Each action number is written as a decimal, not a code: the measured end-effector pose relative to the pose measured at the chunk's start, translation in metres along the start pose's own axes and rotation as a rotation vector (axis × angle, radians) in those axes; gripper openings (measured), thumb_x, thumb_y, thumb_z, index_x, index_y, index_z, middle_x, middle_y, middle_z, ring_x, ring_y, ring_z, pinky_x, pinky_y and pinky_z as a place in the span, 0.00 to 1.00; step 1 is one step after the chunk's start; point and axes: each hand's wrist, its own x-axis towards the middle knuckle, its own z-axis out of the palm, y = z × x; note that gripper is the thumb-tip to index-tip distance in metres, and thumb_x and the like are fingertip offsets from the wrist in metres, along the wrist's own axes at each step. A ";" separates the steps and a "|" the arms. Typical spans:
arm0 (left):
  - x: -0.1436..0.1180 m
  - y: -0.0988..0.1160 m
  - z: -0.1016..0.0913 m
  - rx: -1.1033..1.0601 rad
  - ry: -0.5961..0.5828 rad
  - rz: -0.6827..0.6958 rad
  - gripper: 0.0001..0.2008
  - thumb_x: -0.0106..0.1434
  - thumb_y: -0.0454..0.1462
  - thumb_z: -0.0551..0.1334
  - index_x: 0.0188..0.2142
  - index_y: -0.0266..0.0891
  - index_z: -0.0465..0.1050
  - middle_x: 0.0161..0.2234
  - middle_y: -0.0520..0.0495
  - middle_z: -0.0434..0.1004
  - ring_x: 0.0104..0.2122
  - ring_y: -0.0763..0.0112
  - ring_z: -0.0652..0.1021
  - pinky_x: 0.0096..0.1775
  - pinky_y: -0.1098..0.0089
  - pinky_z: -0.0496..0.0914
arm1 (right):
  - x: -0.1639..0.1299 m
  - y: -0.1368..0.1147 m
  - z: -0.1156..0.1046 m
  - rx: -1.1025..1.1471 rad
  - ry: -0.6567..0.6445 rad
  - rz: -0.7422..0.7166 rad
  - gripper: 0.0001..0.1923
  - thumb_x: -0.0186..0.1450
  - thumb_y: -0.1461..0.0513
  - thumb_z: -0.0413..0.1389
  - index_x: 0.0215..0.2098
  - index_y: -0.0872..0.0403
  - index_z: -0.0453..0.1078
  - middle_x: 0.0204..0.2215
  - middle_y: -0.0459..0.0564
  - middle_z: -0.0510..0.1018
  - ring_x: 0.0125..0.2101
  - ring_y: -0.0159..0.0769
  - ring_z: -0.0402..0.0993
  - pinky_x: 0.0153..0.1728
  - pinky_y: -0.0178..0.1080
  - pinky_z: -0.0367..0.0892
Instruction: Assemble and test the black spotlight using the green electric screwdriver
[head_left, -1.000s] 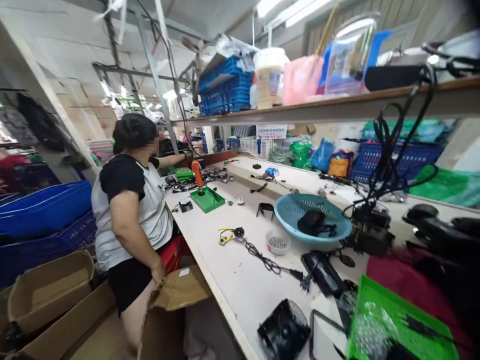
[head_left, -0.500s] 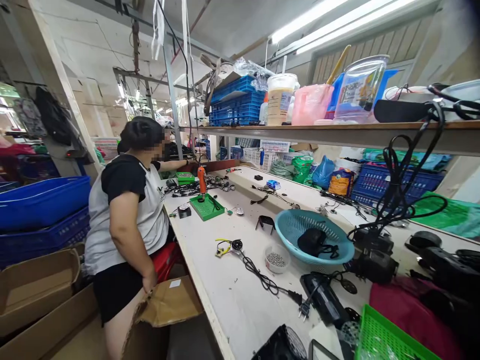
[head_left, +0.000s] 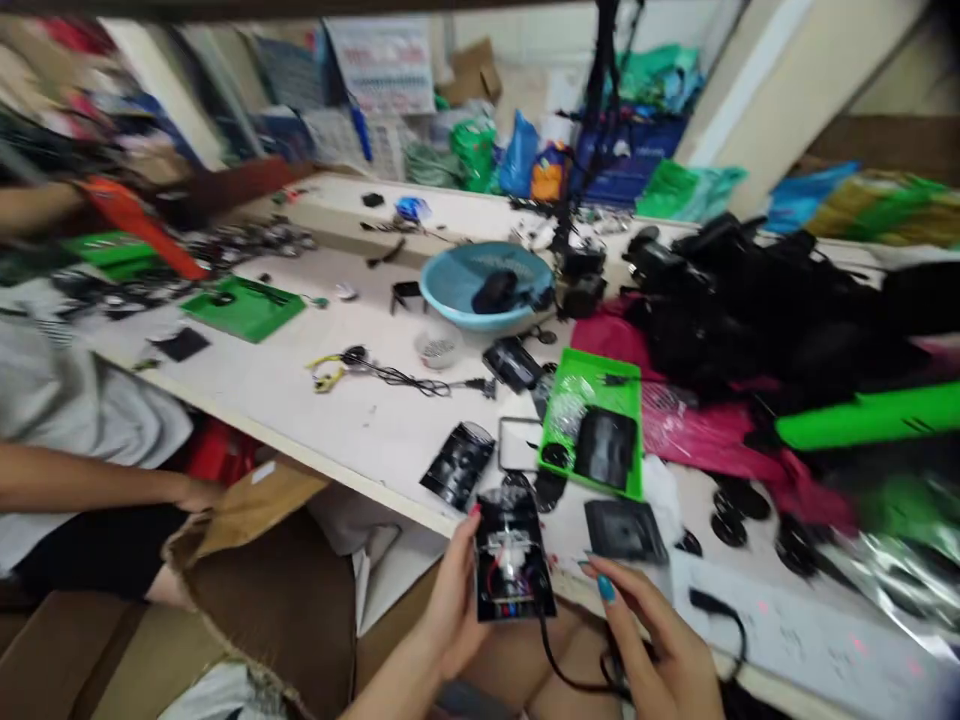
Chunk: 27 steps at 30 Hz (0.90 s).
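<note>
My left hand [head_left: 448, 600] grips a small black open device [head_left: 511, 555] with red and blue wires and a white part inside, held at the front edge of the white workbench [head_left: 375, 420]. A black cord runs down from it. My right hand [head_left: 652, 630] hovers just right of the device, fingers spread, holding nothing I can make out. Beyond the device lie a black fan grille [head_left: 459, 464], a green tray [head_left: 594, 425] with black parts, and a black square cover [head_left: 624, 530].
A co-worker [head_left: 67, 440] sits at the left by an open cardboard box [head_left: 255, 560]. On the bench are a teal basket [head_left: 484, 288], a small bowl of screws [head_left: 439, 349], a black power cord [head_left: 405, 378], a green mat [head_left: 244, 306] and a heap of black parts on pink cloth [head_left: 750, 320].
The view has swung down and right from the co-worker and shelf to the bench front. Both my hands and the black device have come into view.
</note>
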 end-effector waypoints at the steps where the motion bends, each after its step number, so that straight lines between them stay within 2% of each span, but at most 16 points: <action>1: 0.000 0.001 0.001 0.020 0.016 0.019 0.25 0.68 0.51 0.56 0.49 0.32 0.77 0.41 0.38 0.84 0.44 0.55 0.82 0.50 0.57 0.74 | -0.003 -0.002 -0.002 0.007 -0.015 0.013 0.13 0.70 0.54 0.53 0.46 0.49 0.77 0.43 0.50 0.83 0.43 0.38 0.81 0.41 0.32 0.77; 5: -0.004 0.005 0.006 0.133 0.019 0.041 0.27 0.70 0.52 0.54 0.50 0.31 0.77 0.42 0.37 0.84 0.41 0.58 0.83 0.48 0.61 0.74 | -0.010 -0.017 -0.003 0.036 -0.043 0.072 0.10 0.72 0.59 0.52 0.45 0.48 0.75 0.41 0.46 0.82 0.42 0.32 0.80 0.41 0.29 0.74; 9: -0.009 0.006 0.008 0.166 0.000 0.029 0.28 0.69 0.53 0.55 0.51 0.33 0.77 0.45 0.38 0.84 0.44 0.55 0.82 0.52 0.56 0.73 | -0.022 -0.026 -0.003 0.022 -0.164 0.039 0.09 0.71 0.60 0.53 0.48 0.46 0.73 0.43 0.45 0.80 0.45 0.33 0.78 0.45 0.32 0.72; 12: -0.011 0.005 0.004 0.093 -0.019 0.064 0.16 0.65 0.45 0.62 0.42 0.36 0.80 0.39 0.44 0.85 0.41 0.59 0.81 0.52 0.59 0.72 | -0.031 -0.025 -0.001 -0.015 -0.232 0.060 0.11 0.69 0.59 0.57 0.49 0.47 0.72 0.45 0.47 0.80 0.46 0.36 0.77 0.46 0.36 0.73; 14: -0.013 0.004 -0.002 0.061 -0.071 0.092 0.08 0.56 0.38 0.68 0.35 0.37 0.81 0.36 0.46 0.84 0.39 0.62 0.81 0.50 0.62 0.73 | -0.034 -0.023 0.001 -0.021 -0.247 0.059 0.09 0.68 0.60 0.58 0.47 0.48 0.72 0.43 0.48 0.80 0.43 0.37 0.77 0.44 0.37 0.74; 15: -0.014 0.002 -0.005 0.067 -0.103 0.099 0.09 0.52 0.35 0.70 0.34 0.38 0.81 0.37 0.46 0.84 0.40 0.61 0.80 0.50 0.63 0.72 | -0.036 -0.022 0.002 -0.024 -0.248 0.044 0.08 0.68 0.60 0.58 0.46 0.49 0.72 0.41 0.48 0.80 0.42 0.37 0.77 0.43 0.38 0.74; 17: -0.016 -0.001 -0.011 0.119 -0.146 0.115 0.17 0.47 0.30 0.70 0.39 0.40 0.81 0.43 0.46 0.83 0.45 0.59 0.79 0.53 0.61 0.70 | -0.038 -0.020 0.003 -0.029 -0.238 -0.005 0.06 0.69 0.62 0.56 0.44 0.50 0.72 0.38 0.48 0.79 0.39 0.36 0.77 0.40 0.37 0.73; 19: -0.018 -0.005 -0.015 0.201 -0.148 0.129 0.25 0.46 0.29 0.71 0.46 0.42 0.79 0.46 0.45 0.82 0.48 0.56 0.78 0.57 0.57 0.66 | -0.039 -0.020 0.004 -0.027 -0.212 -0.052 0.06 0.70 0.64 0.54 0.42 0.51 0.73 0.34 0.48 0.78 0.36 0.35 0.76 0.36 0.36 0.73; 21: -0.018 -0.009 -0.016 0.268 -0.125 0.147 0.30 0.47 0.28 0.71 0.51 0.44 0.77 0.45 0.46 0.82 0.47 0.57 0.78 0.57 0.56 0.66 | -0.040 -0.021 0.003 -0.017 -0.187 -0.082 0.07 0.70 0.65 0.53 0.42 0.51 0.73 0.33 0.48 0.77 0.34 0.34 0.75 0.34 0.35 0.72; 27: -0.016 -0.014 -0.012 0.325 -0.038 0.173 0.33 0.47 0.29 0.71 0.54 0.43 0.73 0.43 0.45 0.82 0.45 0.59 0.78 0.52 0.59 0.69 | -0.038 -0.032 -0.003 0.009 -0.119 -0.116 0.09 0.69 0.68 0.54 0.43 0.51 0.74 0.31 0.48 0.75 0.32 0.33 0.73 0.33 0.35 0.71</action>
